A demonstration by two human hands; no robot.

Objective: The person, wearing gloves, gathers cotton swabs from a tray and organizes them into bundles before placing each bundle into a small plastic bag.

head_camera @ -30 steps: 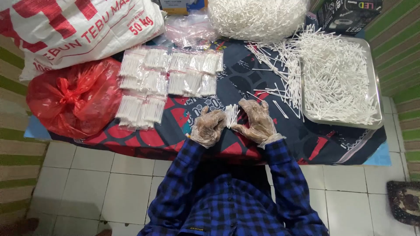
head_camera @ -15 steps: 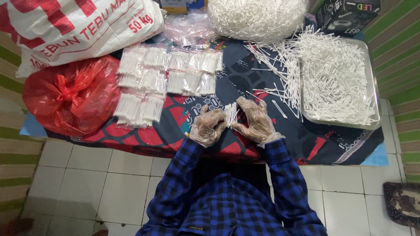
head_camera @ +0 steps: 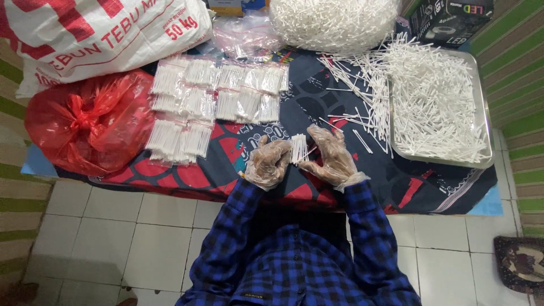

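We hold the little bundle of swabs where it was, over the patterned cloth

From the left: the red plastic bag (head_camera: 85, 127) and the big white sack (head_camera: 90, 34) sit as they did a second ago, and the rows of packed swab packets (head_camera: 215, 102) lie unchanged; our left hand (head_camera: 267, 163) (in a thin clear glove) curls against the bundle of white swabs (head_camera: 298, 148), and our right hand (head_camera: 333, 156) pinches it from the other side, fingers bent, much as before; only the view has shifted a touch; the bundle stands upright between both hands, just above the table's dark cloth (head_camera: 238, 170); to the right, loose swabs (head_camera: 357, 85) spill beside the metal tray (head_camera: 483, 113), untouched, so the bundling looks mid-step.
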